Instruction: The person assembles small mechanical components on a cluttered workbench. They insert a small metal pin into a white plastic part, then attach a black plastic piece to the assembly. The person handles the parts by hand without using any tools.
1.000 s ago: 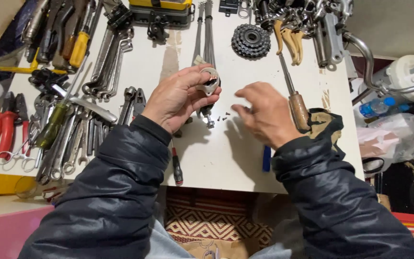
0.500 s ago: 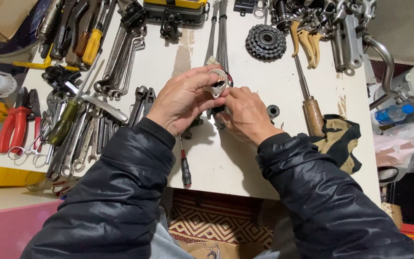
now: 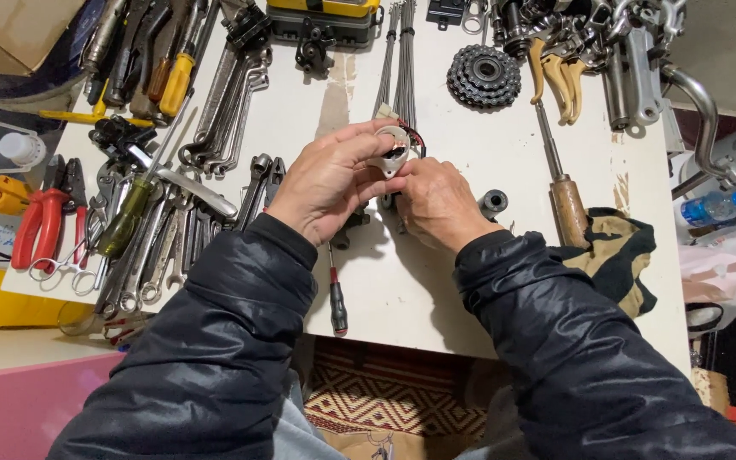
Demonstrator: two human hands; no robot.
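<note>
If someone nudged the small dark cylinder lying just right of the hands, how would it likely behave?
The small dark cylinder lies on its side on the white table, so it would probably roll. It looks like solid metal, likely heavy for its size and rigid. The right hand is close enough to knock it.

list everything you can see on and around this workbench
white plastic part: one, with red and black wires, held above the table middle
table: one, white
freewheel cog cluster: one, dark grey, top centre
spokes: a bundle, silver, top centre
spanners: many, silver, left half
wooden-handled tool: one, brown handle, right of the hands
rag: one, tan and black, right edge
small screwdriver: one, black and red, near front edge
pliers: one, red handles, far left
green-handled screwdriver: one, left
metal bushing: one, grey, beside the right hand
water bottle: one, clear with blue cap, far right
left hand: holds the white part
right hand: fingers at the part's underside
</note>
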